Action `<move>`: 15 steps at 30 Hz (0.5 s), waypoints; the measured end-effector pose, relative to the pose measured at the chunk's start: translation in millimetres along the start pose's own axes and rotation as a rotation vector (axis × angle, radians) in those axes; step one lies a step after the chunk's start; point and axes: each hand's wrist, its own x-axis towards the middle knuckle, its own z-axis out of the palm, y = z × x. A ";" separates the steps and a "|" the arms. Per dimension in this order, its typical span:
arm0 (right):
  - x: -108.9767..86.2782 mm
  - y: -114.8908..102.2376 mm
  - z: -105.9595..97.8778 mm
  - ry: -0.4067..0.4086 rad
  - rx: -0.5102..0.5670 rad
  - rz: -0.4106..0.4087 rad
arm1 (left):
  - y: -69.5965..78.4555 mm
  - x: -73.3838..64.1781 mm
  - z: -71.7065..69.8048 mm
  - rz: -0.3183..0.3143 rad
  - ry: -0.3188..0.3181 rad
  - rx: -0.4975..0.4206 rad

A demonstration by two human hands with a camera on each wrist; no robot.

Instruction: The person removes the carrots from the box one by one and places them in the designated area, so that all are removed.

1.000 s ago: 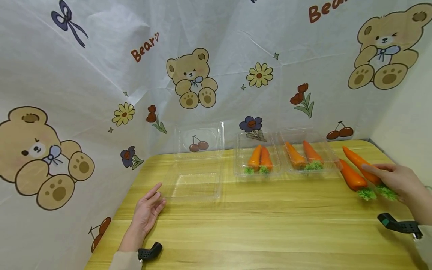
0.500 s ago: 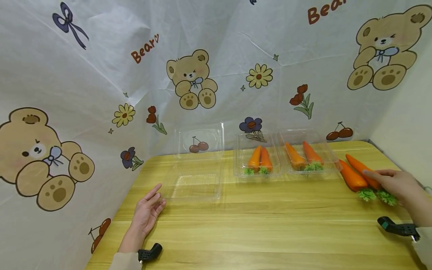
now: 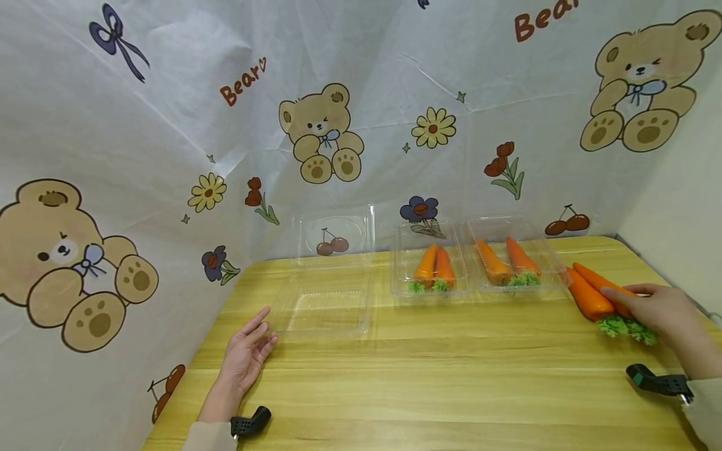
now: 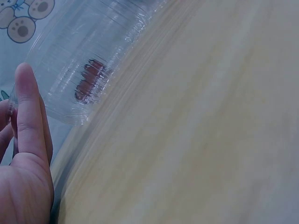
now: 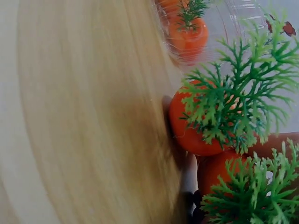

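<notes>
At the right in the head view, my right hand (image 3: 662, 313) grips an orange toy carrot (image 3: 599, 279) between thumb and fingers. A second carrot (image 3: 589, 297) lies right against it on the table. Both have green leafy tops, and in the right wrist view these leaves (image 5: 233, 100) cover much of the carrot ends. My left hand (image 3: 248, 351) rests at the left side of a clear plastic box (image 3: 321, 313) that holds nothing, its lid (image 3: 338, 228) raised against the backdrop. Those left fingers (image 4: 29, 121) are mostly straight, close to the box's edge; contact is hard to tell.
Two more clear boxes stand along the back: the middle box (image 3: 397, 269) and the right box (image 3: 468, 250), each with two carrots inside. Behind the wooden table (image 3: 451, 382) hangs a white bear-print sheet (image 3: 389, 81). A pale wall (image 3: 677, 194) borders the right side.
My right hand has lowered the held carrot and shifted it left, from raised and apart to lying against the other loose carrot. The left hand has stayed in place.
</notes>
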 end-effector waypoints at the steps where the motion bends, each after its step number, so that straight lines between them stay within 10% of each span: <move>1: 0.3 0.1 0.2 0.002 -0.005 -0.004 | 0.0 0.0 -0.1 0.001 -0.001 -0.001; 15: -3.3 -3.3 0.0 0.025 -0.075 -0.065 | 0.9 0.6 1.3 -0.009 0.007 -0.016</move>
